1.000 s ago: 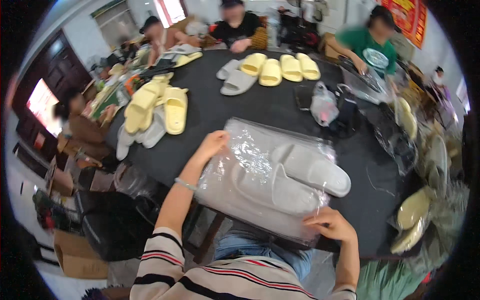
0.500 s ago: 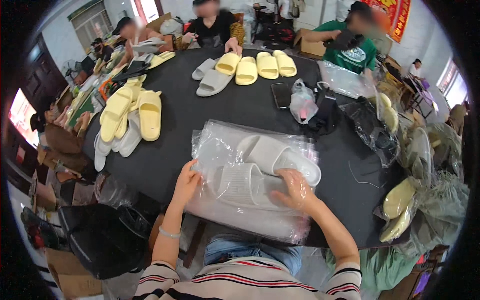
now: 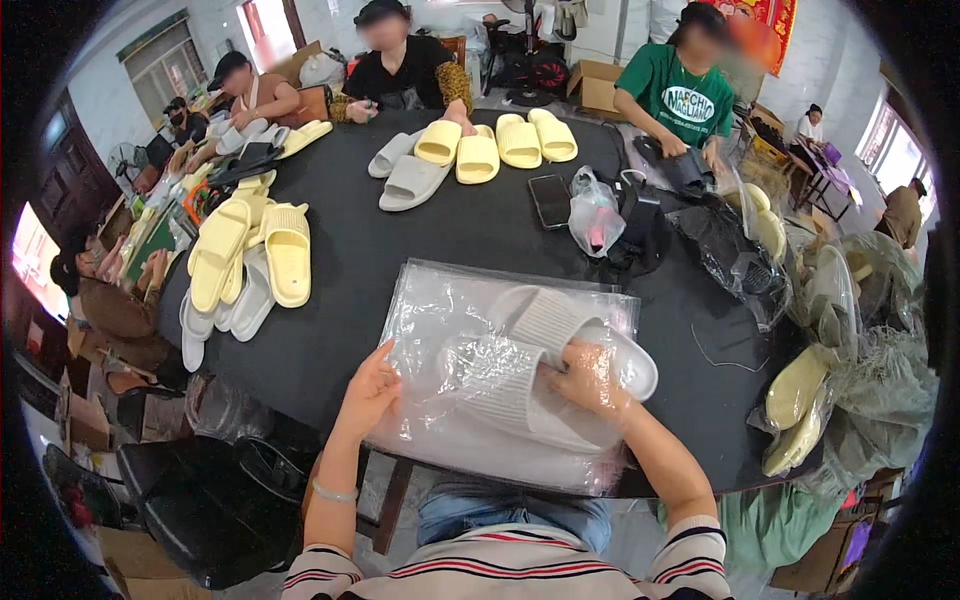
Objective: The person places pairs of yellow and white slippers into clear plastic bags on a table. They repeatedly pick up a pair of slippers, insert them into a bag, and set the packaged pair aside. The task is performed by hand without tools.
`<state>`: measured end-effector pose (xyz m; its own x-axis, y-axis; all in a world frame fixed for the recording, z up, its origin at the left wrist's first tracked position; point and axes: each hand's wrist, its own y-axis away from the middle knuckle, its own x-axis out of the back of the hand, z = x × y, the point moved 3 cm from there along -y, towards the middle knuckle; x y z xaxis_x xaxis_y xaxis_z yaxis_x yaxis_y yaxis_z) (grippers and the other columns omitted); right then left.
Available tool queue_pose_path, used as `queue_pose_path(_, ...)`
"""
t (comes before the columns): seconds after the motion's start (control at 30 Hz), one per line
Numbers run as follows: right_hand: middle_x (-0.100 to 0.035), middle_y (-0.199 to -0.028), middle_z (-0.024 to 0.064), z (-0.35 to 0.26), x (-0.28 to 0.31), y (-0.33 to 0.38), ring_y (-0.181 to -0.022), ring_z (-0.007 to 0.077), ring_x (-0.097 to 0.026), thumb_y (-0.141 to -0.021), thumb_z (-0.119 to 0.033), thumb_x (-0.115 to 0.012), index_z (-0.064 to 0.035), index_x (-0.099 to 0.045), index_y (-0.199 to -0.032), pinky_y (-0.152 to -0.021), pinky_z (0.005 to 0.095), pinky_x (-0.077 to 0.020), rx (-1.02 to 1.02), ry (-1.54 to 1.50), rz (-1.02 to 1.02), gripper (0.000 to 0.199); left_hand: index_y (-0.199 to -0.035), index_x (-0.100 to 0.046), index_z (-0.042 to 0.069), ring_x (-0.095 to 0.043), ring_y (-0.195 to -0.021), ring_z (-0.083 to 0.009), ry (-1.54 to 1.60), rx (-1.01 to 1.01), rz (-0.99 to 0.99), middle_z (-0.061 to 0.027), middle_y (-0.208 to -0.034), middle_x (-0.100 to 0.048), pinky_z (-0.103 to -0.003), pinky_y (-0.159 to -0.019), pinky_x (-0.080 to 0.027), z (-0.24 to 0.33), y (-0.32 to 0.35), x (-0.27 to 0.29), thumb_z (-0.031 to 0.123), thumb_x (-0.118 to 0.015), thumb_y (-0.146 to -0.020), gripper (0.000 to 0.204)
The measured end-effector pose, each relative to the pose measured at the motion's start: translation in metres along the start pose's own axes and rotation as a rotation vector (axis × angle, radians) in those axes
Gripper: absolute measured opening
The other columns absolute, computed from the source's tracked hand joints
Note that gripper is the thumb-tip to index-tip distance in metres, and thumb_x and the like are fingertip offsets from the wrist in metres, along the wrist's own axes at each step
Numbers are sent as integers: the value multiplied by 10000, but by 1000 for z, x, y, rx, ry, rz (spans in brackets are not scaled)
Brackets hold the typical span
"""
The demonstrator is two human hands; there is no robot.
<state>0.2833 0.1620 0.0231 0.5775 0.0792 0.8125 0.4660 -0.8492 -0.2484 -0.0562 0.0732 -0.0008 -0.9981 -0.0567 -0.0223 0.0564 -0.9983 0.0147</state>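
A pair of light grey slippers (image 3: 508, 385) lies side by side under the film of a clear plastic bag (image 3: 420, 330), on a stack of similar flat bags at the table's near edge. Plastic also covers my right hand (image 3: 592, 380), whose bent fingers grip the slippers where the two meet, beside the straps. At the bag's left edge, my left hand (image 3: 370, 398) has its fingers curled on the film. The heel of the farther slipper points right, past the stack.
Yellow slippers (image 3: 290, 255) and grey ones are piled at left, with another row (image 3: 478, 155) at the far side. A phone (image 3: 549, 202), a small knotted bag (image 3: 597, 212) and bagged yellow slippers (image 3: 798, 400) lie right. Several co-workers sit around the black table (image 3: 345, 300).
My right hand's fingers have gone from spread to bent between the slippers. The slippers sit slightly farther right in the picture. A co-worker in green has lowered a black item toward the table.
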Motion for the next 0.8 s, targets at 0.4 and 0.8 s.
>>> queue_pose_path(0.4, -669, -785, 166, 30, 8, 44, -669, 363, -656, -733, -264, -764, -62, -713, -840, -588, 431, -509, -123, 59, -14, 235, -1182, -644, 27, -612, -1005, -344, -991, -295, 18, -221, -1239, -545, -380, -894, -512, 23, 10, 11, -128, -524, -815, 416)
queue_pose_path(0.8, -664, -681, 62, 79, 169, 128, -624, 119, -606, -719, -5, -666, 56, -676, -817, -569, 283, -467, -434, -198, 615, 116, -1259, -611, 72, -509, -1207, -383, -1221, -414, -6, -175, -1375, -511, -517, -1014, -400, 28, 12, -34, 132, -617, -865, 398)
